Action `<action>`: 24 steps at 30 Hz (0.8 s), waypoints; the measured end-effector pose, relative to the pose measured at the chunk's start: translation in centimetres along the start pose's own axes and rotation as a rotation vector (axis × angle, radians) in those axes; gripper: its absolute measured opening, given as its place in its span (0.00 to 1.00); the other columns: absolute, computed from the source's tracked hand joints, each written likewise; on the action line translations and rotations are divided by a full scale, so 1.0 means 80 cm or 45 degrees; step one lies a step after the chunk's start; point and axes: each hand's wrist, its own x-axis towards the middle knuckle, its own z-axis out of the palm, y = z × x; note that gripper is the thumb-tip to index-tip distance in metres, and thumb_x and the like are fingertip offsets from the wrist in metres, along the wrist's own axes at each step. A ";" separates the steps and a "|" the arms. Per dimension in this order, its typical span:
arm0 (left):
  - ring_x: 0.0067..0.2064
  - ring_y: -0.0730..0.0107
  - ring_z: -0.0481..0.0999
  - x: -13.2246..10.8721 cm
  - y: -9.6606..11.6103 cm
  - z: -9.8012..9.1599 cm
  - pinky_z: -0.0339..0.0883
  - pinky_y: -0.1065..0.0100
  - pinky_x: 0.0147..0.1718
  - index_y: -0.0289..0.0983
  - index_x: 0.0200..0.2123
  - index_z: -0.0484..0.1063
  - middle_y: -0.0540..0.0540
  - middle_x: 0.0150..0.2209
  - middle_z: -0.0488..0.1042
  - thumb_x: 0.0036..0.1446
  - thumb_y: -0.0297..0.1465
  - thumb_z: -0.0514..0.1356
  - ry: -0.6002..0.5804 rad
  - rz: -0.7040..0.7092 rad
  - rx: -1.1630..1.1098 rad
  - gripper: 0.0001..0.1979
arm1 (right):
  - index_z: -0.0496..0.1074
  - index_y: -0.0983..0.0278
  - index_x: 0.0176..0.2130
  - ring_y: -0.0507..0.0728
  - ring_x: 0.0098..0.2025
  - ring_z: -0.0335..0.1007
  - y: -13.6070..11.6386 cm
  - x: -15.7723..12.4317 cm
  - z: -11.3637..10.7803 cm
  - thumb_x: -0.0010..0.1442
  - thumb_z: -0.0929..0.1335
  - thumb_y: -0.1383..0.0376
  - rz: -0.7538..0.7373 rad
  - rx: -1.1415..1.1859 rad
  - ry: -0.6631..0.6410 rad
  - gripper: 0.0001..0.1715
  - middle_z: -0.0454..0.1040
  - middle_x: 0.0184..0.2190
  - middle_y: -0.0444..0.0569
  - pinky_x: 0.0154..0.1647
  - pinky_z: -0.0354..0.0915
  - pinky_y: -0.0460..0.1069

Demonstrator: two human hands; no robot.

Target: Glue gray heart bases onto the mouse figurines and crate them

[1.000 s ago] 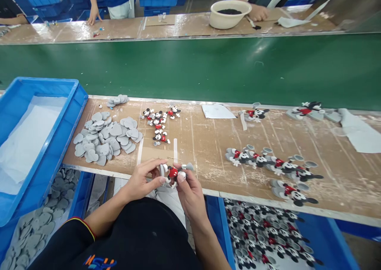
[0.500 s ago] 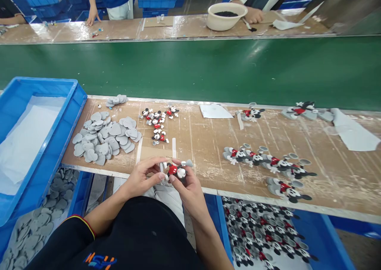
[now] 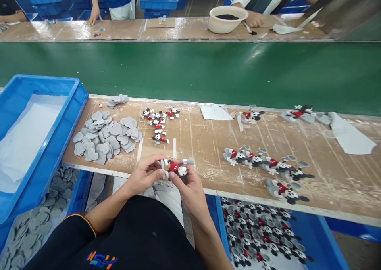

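Note:
A mouse figurine in black, red and white lies sideways between my hands, just above the table's front edge. My right hand is closed round its head end, the thumb pressed near the face. A grey cup-like piece sticks out beyond those fingers. My left hand pinches a pale grey flat base at the figurine's feet. Whether base and feet are joined I cannot tell. Left of my hands lies a pile of grey heart-shaped bases. Several loose mouse figurines lie beyond my hands.
Figurines on bases stand in a row at right. A blue crate lined with white sheet sits at left. Below the table, one bin holds grey bases, another finished-looking figurines. A green conveyor belt runs behind; co-workers stand beyond.
The figurine has turned slightly in my fingers, showing more of its red front. Both hands keep their hold in nearly the same place. The view has shifted a little.

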 end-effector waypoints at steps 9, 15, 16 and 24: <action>0.45 0.64 0.76 -0.006 -0.002 0.006 0.71 0.64 0.47 0.36 0.57 0.70 0.38 0.51 0.74 0.64 0.40 0.60 0.093 -0.008 -0.102 0.21 | 0.72 0.60 0.47 0.60 0.46 0.76 -0.001 -0.001 0.013 0.57 0.74 0.56 -0.023 -0.044 0.052 0.20 0.79 0.42 0.50 0.49 0.71 0.54; 0.53 0.58 0.76 -0.013 0.002 0.011 0.70 0.57 0.54 0.36 0.58 0.67 0.36 0.53 0.75 0.66 0.38 0.58 0.098 0.010 -0.176 0.20 | 0.73 0.60 0.48 0.61 0.46 0.76 0.003 -0.005 0.023 0.58 0.74 0.56 -0.022 -0.108 0.066 0.20 0.79 0.45 0.52 0.49 0.71 0.56; 0.54 0.58 0.76 -0.014 0.001 0.012 0.69 0.57 0.54 0.36 0.58 0.66 0.36 0.53 0.76 0.66 0.38 0.57 0.096 0.028 -0.192 0.20 | 0.73 0.60 0.47 0.61 0.46 0.76 0.003 -0.005 0.024 0.58 0.74 0.55 -0.023 -0.120 0.057 0.20 0.79 0.45 0.52 0.49 0.71 0.56; 0.51 0.60 0.79 0.000 -0.003 -0.015 0.73 0.62 0.50 0.38 0.58 0.69 0.38 0.53 0.77 0.62 0.39 0.63 -0.082 0.125 0.137 0.23 | 0.61 0.56 0.63 0.58 0.42 0.74 -0.012 0.002 -0.002 0.59 0.72 0.55 0.023 -0.209 -0.096 0.36 0.76 0.42 0.47 0.47 0.69 0.54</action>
